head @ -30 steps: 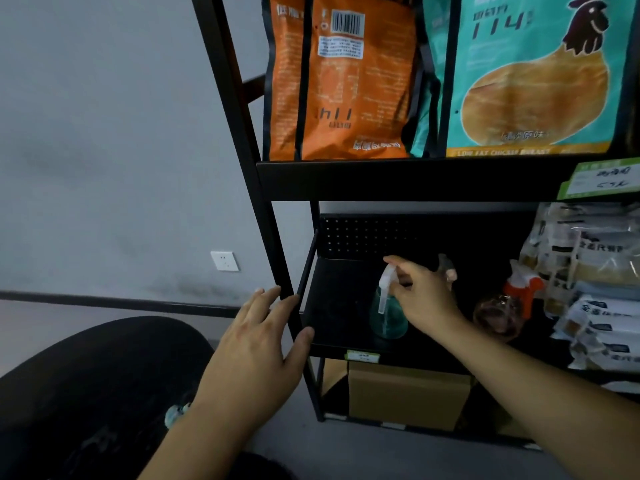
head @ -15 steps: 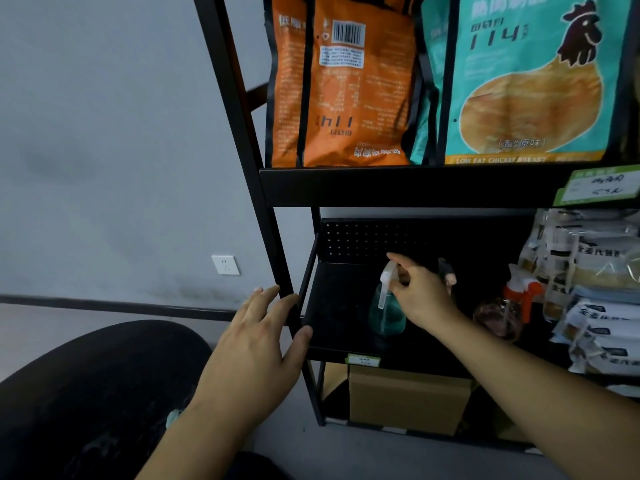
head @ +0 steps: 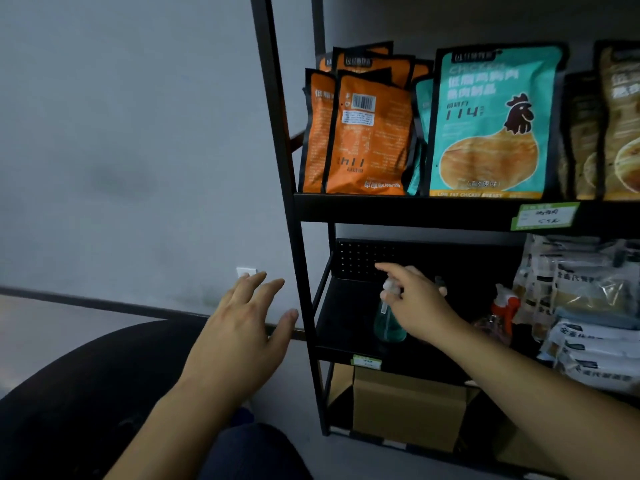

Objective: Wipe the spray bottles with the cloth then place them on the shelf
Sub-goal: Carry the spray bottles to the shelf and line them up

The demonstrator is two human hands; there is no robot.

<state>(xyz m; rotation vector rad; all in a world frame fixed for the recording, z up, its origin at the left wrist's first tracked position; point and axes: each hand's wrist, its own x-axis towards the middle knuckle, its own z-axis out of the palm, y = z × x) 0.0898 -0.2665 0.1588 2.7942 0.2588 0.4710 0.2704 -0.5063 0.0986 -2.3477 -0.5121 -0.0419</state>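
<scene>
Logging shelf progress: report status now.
Left hand open, holding nothing, beside the shelf post. Right hand at teal spray bottle's white nozzle, grip unclear. Bottle upright on shelf. Orange-nozzled bottle alongside.

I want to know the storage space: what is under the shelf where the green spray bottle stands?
Under that shelf a brown cardboard box sits, below the green spray bottle. What is further right is dark and covered by the right forearm.
</scene>
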